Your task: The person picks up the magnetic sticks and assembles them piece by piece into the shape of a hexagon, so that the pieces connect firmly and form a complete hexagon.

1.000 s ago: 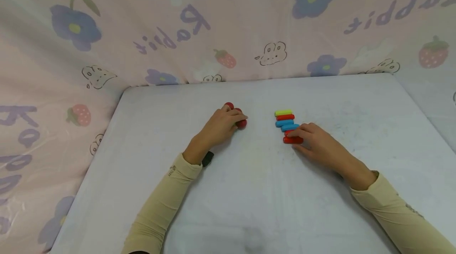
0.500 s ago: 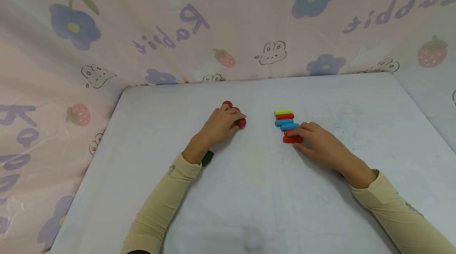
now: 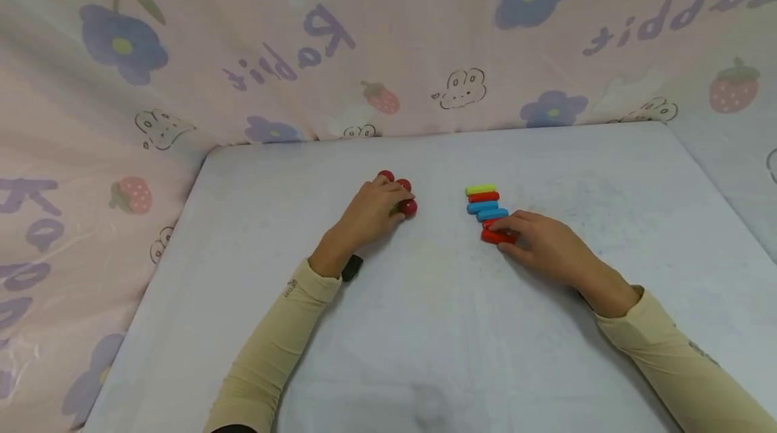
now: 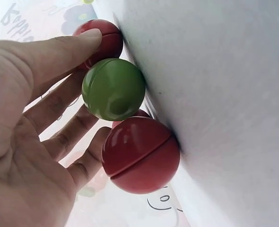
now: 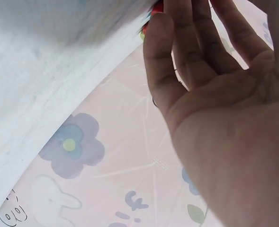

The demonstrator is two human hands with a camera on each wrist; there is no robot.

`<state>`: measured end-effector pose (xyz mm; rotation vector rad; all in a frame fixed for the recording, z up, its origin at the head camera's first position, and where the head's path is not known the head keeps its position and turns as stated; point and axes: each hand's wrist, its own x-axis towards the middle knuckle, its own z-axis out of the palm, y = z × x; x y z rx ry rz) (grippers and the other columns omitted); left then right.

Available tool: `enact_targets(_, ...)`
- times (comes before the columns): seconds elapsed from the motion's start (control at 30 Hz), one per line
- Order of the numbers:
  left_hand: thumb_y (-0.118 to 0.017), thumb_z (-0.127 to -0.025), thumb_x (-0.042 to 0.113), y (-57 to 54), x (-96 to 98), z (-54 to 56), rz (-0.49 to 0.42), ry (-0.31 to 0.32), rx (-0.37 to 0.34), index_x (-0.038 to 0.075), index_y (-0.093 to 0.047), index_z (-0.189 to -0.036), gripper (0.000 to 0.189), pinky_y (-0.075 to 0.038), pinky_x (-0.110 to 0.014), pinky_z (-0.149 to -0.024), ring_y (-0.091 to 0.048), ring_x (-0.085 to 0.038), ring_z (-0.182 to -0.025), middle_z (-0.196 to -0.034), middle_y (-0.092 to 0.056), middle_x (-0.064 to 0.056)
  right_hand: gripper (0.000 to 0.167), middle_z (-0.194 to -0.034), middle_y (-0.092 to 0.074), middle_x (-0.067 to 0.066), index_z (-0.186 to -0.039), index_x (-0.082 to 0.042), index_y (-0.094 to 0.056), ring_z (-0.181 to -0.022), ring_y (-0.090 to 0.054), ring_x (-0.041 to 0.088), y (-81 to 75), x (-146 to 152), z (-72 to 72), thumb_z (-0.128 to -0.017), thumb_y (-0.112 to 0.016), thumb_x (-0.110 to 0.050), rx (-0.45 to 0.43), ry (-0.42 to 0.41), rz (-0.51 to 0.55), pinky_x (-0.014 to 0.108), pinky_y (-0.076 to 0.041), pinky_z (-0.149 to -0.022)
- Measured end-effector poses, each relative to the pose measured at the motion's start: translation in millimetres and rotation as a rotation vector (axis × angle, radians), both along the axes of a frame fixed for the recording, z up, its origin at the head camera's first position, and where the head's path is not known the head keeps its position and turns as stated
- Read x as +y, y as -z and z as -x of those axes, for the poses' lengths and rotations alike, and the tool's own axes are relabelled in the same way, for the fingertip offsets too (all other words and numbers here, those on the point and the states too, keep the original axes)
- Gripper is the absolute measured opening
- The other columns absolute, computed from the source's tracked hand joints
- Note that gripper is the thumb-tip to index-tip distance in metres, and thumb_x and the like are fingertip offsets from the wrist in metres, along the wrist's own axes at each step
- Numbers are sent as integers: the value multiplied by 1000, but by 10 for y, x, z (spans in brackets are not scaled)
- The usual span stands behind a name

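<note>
In the head view my left hand (image 3: 373,214) is curled over a small cluster of balls left of the table's middle. The left wrist view shows its thumb on a glossy red ball (image 4: 112,46), beside a green ball (image 4: 113,90) and a nearer red ball (image 4: 141,156); another red one is mostly hidden behind. Across from it, my right hand (image 3: 549,244) pinches the nearest red stick (image 3: 492,236) of a short row between thumb and index finger. Another red stick lies partly under that index finger. Beyond are two blue sticks (image 3: 482,207), a red one and a yellow stick (image 3: 481,189).
The white table (image 3: 394,338) has a patterned pink curtain (image 3: 413,35) along its back and left sides. A small dark block (image 3: 352,268) shows at my left wrist. Between the balls and the sticks lies a strip of white tabletop.
The nearest red stick has tilted slightly, its left end shifting away from me. My left hand stays over the balls; the whole head view has shifted slightly.
</note>
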<state>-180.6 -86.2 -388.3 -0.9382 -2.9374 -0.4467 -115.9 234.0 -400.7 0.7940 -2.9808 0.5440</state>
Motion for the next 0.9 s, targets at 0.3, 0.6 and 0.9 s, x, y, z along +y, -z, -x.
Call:
enact_targets(0.3,-79,-85,18,4,-85,-64,-56,-8,9,11,-72,-119,35,-48,-42,-98,-56,-24,-115,-121,-71,-5,31,-112,-70,3,-118,-15,-71,-98,-66,20,35,-36,8,-87,-77,-20,-40,-14,13,44,-56,-84)
enact_targets(0.6,-81,-83,16,-119,-141,-198,-132,-32,-49,12,-73,-118,36,-50,-38,-99,-57,-22,-111,-121,-71,-4,34,-110,-70,3,-120,-13,-70,-96,-67,20,4,-10,9,-87,-77,-19,-34,-1,5,43,-56,-83)
enact_targets(0.9,-82,-82,18,-250,-201,-464,-152,-51,-116,16,-71,-120,39,-52,-35,-93,-59,-17,-107,-117,-70,1,34,-110,-70,3,-120,-14,-70,-97,-67,20,-23,21,-1,-87,-77,-19,-23,-5,13,43,-56,-83)
